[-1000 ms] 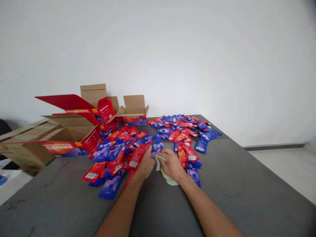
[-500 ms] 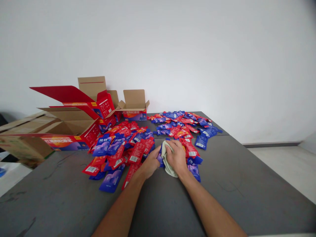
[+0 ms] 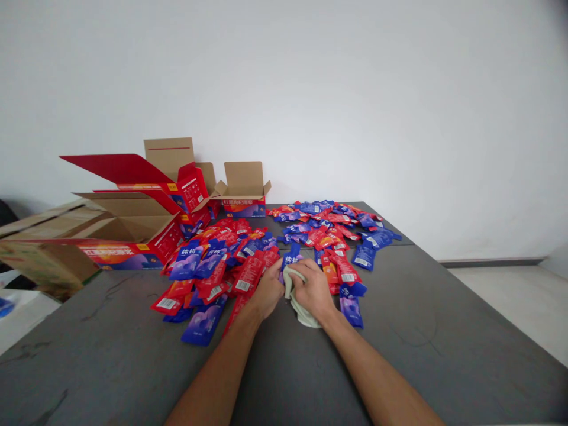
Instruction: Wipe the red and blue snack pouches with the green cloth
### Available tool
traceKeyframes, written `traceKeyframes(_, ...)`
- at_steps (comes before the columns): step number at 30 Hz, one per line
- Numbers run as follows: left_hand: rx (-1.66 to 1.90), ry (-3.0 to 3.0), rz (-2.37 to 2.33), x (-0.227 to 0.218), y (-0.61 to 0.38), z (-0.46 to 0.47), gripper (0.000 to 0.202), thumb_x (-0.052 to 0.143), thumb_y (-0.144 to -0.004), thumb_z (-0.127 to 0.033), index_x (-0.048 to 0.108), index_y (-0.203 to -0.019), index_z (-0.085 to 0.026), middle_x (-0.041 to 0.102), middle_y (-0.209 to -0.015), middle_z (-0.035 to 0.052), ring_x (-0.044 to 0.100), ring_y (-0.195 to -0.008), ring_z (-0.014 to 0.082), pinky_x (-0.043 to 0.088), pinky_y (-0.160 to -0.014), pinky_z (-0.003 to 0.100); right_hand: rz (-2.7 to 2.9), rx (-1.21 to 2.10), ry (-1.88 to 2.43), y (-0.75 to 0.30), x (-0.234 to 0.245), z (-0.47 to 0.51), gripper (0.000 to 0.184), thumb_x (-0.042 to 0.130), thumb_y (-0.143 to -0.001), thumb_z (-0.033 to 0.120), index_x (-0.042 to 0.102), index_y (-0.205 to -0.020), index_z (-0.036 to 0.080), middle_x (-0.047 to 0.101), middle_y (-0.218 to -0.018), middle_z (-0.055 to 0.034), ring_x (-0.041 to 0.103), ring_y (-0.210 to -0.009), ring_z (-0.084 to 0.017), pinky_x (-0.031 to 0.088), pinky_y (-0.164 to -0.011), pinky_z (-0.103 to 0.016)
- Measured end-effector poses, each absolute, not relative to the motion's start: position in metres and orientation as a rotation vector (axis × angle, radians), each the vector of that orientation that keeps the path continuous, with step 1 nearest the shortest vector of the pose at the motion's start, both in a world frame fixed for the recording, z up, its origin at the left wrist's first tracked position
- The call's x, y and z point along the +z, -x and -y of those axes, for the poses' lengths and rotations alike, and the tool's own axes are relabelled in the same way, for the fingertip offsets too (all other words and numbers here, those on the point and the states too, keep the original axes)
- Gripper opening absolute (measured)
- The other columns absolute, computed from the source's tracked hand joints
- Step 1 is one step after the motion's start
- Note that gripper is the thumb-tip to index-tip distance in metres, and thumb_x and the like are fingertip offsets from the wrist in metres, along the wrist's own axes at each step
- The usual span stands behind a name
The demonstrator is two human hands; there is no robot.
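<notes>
My left hand (image 3: 268, 290) is closed on the edge of a blue pouch (image 3: 291, 254), whose top with white lettering shows above my fingers. In my right hand (image 3: 314, 289) is a bunched pale green cloth (image 3: 306, 316), pressed against the pouch's face. The pouch's lower part is hidden by the cloth and my hands. Left of my hands lies a heap of red and blue pouches (image 3: 248, 272). Close by my right hand are a red pouch (image 3: 344, 267) and a blue pouch (image 3: 351, 309).
A second pile of red and blue pouches (image 3: 328, 222) spreads over the table's far end. Open red cartons (image 3: 119, 255) stand at the left, with a smaller open box (image 3: 244, 207) at the back. A brown cardboard box (image 3: 48, 263) sits beyond the dark table's (image 3: 146, 367) left edge.
My right hand and the cloth have shifted slightly left and down the pouch. The top of the blue pouch, mostly covered before, now shows.
</notes>
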State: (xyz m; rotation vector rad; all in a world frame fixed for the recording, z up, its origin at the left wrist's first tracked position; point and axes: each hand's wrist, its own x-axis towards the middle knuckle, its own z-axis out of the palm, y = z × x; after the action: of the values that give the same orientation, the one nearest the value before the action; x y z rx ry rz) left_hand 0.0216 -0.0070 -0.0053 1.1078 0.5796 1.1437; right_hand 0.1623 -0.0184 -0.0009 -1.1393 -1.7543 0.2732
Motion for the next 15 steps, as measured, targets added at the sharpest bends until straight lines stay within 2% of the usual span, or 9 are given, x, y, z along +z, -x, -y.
traceKeyframes(5,1.075,-1.213,-0.636,-0.007,-0.025,0.009,0.063,0.052,-0.056,-0.004,0.067,-0.116,-0.017,0.069,-0.092,0.0047,0.059,-0.08,0.016,0.04,-0.062,0.022,1.543,0.183,1.275,-0.174,0.008,0.013,0.024,0.055,-0.091,0.022,0.073,-0.107,0.02,0.066,-0.102,-0.0088,0.063,-0.096,-0.022,0.05,-0.093,-0.037)
traceKeyframes(10,1.164,-1.13,-0.678,-0.007,-0.022,0.006,0.061,0.054,-0.055,-0.005,0.067,-0.113,-0.018,0.068,-0.087,0.0023,0.056,-0.072,0.0122,0.038,-0.06,0.021,1.677,0.262,1.182,-0.172,0.003,0.012,0.024,0.056,-0.089,0.021,0.074,-0.106,0.022,0.067,-0.101,-0.0071,0.063,-0.095,-0.021,0.051,-0.089,-0.034)
traceKeyframes(15,1.253,-0.872,-0.677,-0.005,-0.018,0.0,0.038,0.058,-0.065,-0.014,0.067,-0.102,-0.016,0.063,-0.074,-0.0009,0.054,-0.061,0.0099,0.039,-0.057,0.021,1.849,0.373,1.122,-0.164,-0.002,0.019,0.026,0.058,-0.087,0.016,0.075,-0.103,0.026,0.067,-0.101,-0.0056,0.063,-0.095,-0.02,0.051,-0.087,-0.033)
